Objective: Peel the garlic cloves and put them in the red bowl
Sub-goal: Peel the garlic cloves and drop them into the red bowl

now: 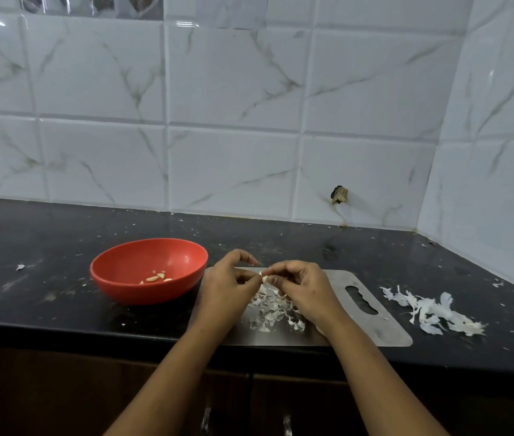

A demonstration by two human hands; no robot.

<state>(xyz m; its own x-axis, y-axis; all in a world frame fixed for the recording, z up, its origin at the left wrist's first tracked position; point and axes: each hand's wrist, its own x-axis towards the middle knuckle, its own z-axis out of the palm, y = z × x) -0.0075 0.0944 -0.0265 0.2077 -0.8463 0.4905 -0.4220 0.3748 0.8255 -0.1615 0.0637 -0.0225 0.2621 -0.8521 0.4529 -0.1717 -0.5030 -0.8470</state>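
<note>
left hand (227, 286) + right hand (301, 286) pinch garlic clove (265, 279) | red bowl (186, 262) left

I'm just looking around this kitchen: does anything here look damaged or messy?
Yes. A dark broken hole gapes in a wall tile low on the right, with a brownish streak below it. A heap of garlic skins lies on the black counter, right of the steel cutting board, with small flecks scattered around.
</note>
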